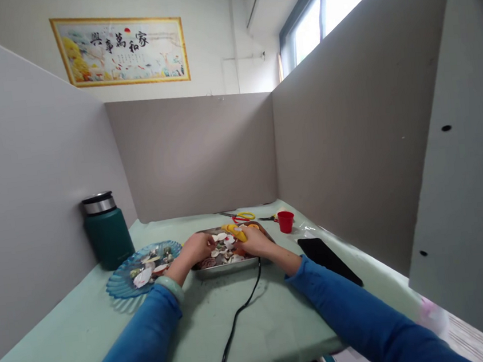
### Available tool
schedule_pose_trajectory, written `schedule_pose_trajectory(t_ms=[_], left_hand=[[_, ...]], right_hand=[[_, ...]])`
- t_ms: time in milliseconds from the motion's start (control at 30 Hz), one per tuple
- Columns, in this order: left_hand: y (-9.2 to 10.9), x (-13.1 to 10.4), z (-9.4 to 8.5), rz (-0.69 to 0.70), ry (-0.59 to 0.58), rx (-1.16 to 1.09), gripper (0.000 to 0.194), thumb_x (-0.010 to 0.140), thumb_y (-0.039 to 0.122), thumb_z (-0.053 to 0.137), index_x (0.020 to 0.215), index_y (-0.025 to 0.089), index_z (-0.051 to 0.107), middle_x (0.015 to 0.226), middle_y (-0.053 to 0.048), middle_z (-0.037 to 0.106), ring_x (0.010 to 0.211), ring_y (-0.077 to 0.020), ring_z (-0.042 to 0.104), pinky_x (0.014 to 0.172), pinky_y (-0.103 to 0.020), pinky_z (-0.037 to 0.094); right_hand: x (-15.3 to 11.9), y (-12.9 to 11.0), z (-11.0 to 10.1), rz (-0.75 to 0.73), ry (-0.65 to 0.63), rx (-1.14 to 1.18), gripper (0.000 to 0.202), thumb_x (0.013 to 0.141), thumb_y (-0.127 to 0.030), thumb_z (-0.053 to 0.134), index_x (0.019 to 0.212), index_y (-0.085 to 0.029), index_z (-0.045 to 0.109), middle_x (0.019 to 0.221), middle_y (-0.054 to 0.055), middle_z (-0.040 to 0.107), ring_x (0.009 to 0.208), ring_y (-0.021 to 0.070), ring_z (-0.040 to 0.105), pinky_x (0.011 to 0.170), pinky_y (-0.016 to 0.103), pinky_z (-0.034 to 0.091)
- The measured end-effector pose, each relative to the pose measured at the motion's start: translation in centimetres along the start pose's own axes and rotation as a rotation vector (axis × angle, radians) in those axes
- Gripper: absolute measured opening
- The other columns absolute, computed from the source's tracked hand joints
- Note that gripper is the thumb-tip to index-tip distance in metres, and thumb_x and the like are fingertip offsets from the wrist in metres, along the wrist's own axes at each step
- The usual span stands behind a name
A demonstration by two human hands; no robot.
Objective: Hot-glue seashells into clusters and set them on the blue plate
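Note:
A metal tray (223, 270) filled with seashells (226, 246) lies on the table in front of me. My right hand (253, 242) is wrapped round a yellow glue gun (233, 231) over the tray's right part, its black cord (238, 314) running down toward me across the table. Over the tray's left side, my left hand (197, 249) has its fingers curled in a pinch close to the shells; what they hold, if anything, is too small to make out. To the left of that hand stands a blue fluted plate (120, 283) bearing more shells.
A dark green flask (108, 235) stands at the left partition. Behind the tray lie red-and-yellow-handled scissors (245, 217); a red cup (286, 222) and a black phone-like slab (330, 261) are on the right. Grey partitions (195, 151) enclose the table on three sides.

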State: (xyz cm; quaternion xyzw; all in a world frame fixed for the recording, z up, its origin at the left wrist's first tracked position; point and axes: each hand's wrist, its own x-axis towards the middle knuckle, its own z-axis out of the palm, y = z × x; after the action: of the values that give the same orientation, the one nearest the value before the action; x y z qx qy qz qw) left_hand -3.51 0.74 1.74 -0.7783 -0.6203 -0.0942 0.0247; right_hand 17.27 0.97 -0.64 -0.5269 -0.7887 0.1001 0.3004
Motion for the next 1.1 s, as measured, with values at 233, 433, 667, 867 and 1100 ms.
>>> schedule_pose_trajectory(t_ms=[233, 433, 667, 867, 1100], left_hand=[[1.6, -0.9, 0.7, 0.153, -0.113, 0.043, 0.031, 0.073, 0.021, 0.062, 0.098, 0.029, 0.078, 0.096, -0.005, 0.075, 0.091, -0.0231, 0.068, 0.078, -0.027, 0.048], [2.1, -1.1, 0.2, 0.193, -0.061, -0.045, 0.028, 0.079, 0.034, 0.063, 0.101, 0.026, 0.077, 0.098, -0.006, 0.075, 0.093, -0.0222, 0.066, 0.08, -0.026, 0.047], [2.8, -0.2, 1.5, 0.149, -0.175, -0.08, 0.03, 0.071, 0.033, 0.07, 0.1, 0.025, 0.076, 0.098, -0.004, 0.075, 0.091, -0.0209, 0.067, 0.077, -0.025, 0.047], [3.2, -0.4, 1.5, -0.009, -0.049, 0.052, 0.022, 0.072, 0.031, 0.067, 0.089, 0.021, 0.076, 0.106, -0.01, 0.073, 0.102, -0.0273, 0.066, 0.082, -0.03, 0.049], [1.8, 0.2, 1.3, -0.138, 0.009, -0.035, 0.025, 0.079, 0.029, 0.058, 0.092, 0.018, 0.076, 0.101, -0.012, 0.074, 0.096, -0.0241, 0.068, 0.077, -0.027, 0.048]], right_hand=[[0.2, 0.2, 0.1, 0.105, 0.046, -0.097, 0.031, 0.08, -0.04, 0.064, 0.102, -0.018, 0.065, 0.102, 0.011, 0.07, 0.097, 0.0263, 0.064, 0.072, 0.029, 0.042], [-0.1, -0.2, 0.0, 0.12, -0.008, -0.164, 0.03, 0.082, -0.033, 0.062, 0.109, -0.019, 0.063, 0.106, 0.013, 0.07, 0.101, 0.028, 0.064, 0.075, 0.031, 0.043], [0.5, 0.4, 0.2, 0.155, -0.053, -0.011, 0.027, 0.077, -0.024, 0.064, 0.103, -0.017, 0.064, 0.099, 0.011, 0.071, 0.092, 0.0258, 0.067, 0.069, 0.028, 0.046], [0.4, 0.4, 0.3, 0.226, -0.105, 0.372, 0.017, 0.075, -0.018, 0.065, 0.093, -0.017, 0.064, 0.085, 0.002, 0.07, 0.077, 0.0165, 0.067, 0.061, 0.022, 0.048], [0.3, 0.2, 0.3, 0.143, -0.04, 0.182, 0.025, 0.075, -0.021, 0.068, 0.099, -0.017, 0.065, 0.088, 0.004, 0.07, 0.081, 0.0189, 0.066, 0.065, 0.024, 0.046]])
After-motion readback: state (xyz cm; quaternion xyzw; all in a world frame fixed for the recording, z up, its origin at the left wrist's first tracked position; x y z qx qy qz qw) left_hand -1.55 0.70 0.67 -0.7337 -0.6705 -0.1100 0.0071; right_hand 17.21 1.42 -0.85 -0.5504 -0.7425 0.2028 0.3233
